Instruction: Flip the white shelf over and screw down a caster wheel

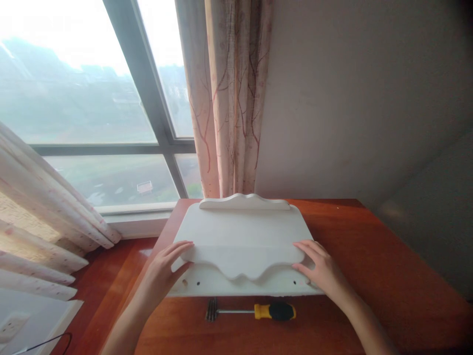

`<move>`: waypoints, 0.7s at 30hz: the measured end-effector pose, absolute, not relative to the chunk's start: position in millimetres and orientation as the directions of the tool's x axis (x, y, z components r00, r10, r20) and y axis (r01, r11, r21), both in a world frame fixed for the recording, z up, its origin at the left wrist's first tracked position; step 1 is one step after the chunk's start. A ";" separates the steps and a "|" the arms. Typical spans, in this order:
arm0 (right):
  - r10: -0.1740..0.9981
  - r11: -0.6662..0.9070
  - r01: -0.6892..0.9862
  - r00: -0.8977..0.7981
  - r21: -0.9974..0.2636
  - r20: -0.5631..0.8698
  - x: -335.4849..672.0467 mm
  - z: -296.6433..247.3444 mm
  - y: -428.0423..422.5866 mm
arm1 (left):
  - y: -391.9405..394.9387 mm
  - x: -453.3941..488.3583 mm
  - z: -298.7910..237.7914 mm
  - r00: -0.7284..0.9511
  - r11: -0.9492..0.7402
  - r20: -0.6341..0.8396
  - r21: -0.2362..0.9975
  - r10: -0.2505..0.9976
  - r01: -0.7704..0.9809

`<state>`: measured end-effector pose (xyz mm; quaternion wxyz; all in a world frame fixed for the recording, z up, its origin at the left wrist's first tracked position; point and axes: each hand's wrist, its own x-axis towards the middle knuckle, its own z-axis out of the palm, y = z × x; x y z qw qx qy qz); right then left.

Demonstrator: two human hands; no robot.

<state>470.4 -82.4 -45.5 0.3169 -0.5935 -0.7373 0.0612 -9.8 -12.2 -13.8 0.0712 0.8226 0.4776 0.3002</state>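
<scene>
A white wooden shelf piece [242, 231] with wavy edges lies flat on a reddish-brown table [369, 266]. A scalloped board [244, 259] rests across its near part. My left hand [162, 268] lies at the left end of that scalloped board, fingers stretched out and resting on it. At the right end my right hand [320, 268] touches the board, fingers apart. Screw holes [197, 283] show in the panel's near edge. A screwdriver with a yellow and black handle [275, 311] lies on the table just in front of the panel, untouched.
Several dark screws [211, 310] lie by the screwdriver's tip. A window [92, 123] and patterned curtains [229, 98] stand behind the table. A grey wall [369, 98] is at the right. A white power strip [11, 328] with a cable sits at the lower left.
</scene>
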 end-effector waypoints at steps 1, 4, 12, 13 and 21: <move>0.915 0.289 0.840 -0.100 -0.460 0.391 470.8 -44.7 -81.5 | -12.7 -9.9 -13.4 0.367 -0.542 0.437 0.394 0.821 0.742; 0.914 0.297 0.844 -0.115 -0.447 0.389 473.5 -42.2 -79.1 | -13.6 -9.4 -10.7 0.382 -0.565 0.459 0.377 0.802 0.733; 0.922 0.279 0.828 -0.090 -0.487 0.376 477.4 -37.4 -72.5 | -9.5 -2.6 -12.0 0.316 -0.490 0.411 0.442 0.855 0.751; 0.924 0.275 0.824 -0.085 -0.496 0.372 476.6 -36.7 -71.6 | -8.6 -1.0 -12.5 0.301 -0.474 0.403 0.451 0.864 0.756; 0.928 0.259 0.795 -0.049 -0.548 0.368 467.2 -27.6 -64.0 | -0.4 9.7 -7.6 0.240 -0.383 0.328 0.499 0.914 0.777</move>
